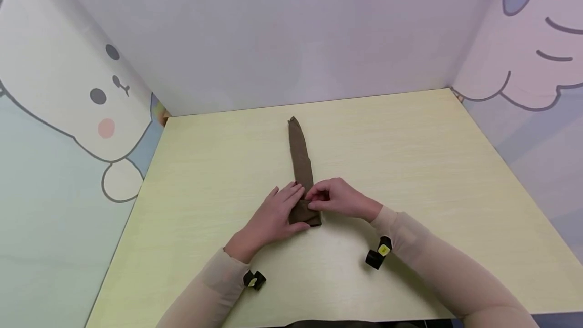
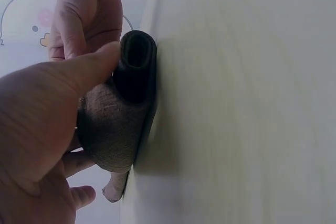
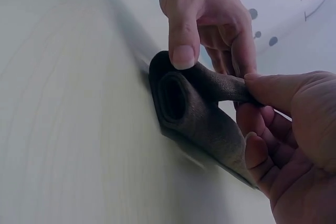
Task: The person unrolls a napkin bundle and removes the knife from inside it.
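A long, narrow strip of brown cloth (image 1: 299,151) lies on the table, tapering at its far end. Its near end is folded over into a thick flattened roll, and the open layers of the roll (image 3: 173,98) show in the right wrist view. My left hand (image 1: 275,215) rests on the roll's left side with fingers stretched out, its thumb at the near edge. From the right, my right hand (image 1: 341,199) pinches a raised edge of the folded cloth between thumb and fingers. What lies under the left fingers is hidden.
The light wood-patterned table (image 1: 205,161) extends around the cloth on all sides. A pale wall panel (image 1: 282,39) stands behind it, with cartoon-printed panels (image 1: 68,90) at both sides. Each wrist wears a small black camera (image 1: 376,257).
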The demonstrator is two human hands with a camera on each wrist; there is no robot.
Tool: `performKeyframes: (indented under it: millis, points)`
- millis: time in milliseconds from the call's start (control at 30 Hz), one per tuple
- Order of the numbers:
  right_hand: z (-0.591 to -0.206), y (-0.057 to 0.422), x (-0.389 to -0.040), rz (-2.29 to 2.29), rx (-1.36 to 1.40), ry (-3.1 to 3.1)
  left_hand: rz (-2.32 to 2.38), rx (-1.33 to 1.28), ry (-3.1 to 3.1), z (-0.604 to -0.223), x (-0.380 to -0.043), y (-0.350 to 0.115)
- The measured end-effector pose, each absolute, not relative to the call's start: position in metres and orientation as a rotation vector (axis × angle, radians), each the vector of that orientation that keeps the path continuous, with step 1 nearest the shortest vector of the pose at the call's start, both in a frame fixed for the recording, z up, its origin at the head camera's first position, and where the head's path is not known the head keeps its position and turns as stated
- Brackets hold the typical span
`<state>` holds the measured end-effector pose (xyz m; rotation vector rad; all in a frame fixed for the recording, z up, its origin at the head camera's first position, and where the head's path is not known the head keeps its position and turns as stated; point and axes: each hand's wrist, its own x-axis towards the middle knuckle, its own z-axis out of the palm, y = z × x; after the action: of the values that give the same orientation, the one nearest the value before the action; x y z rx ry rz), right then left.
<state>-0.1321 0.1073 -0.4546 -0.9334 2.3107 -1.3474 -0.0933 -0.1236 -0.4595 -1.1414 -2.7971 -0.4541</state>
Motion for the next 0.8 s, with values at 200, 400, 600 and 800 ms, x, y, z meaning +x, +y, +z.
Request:
performKeyframes:
  millis: [200,400,600,800]
  points:
    - [-0.458,0.101,-0.13,-1.332,-0.903,2.313,-0.445,-1.121,-2.795,-0.464,-0.091,-0.127]
    - [-0.46,0.1,-0.129,-1.327,-0.906,2.313,-0.463,-1.099,-2.8,-0.466,-0.09,-0.13]
    - [-0.46,0.102,-0.135,-1.277,-0.901,2.467,-0.465,-1.087,-2.809,-0.467,-0.09,-0.133]
    - [-0.461,0.099,-0.145,-1.099,-0.996,2.753,-0.458,-1.077,-2.813,-0.466,-0.09,-0.137]
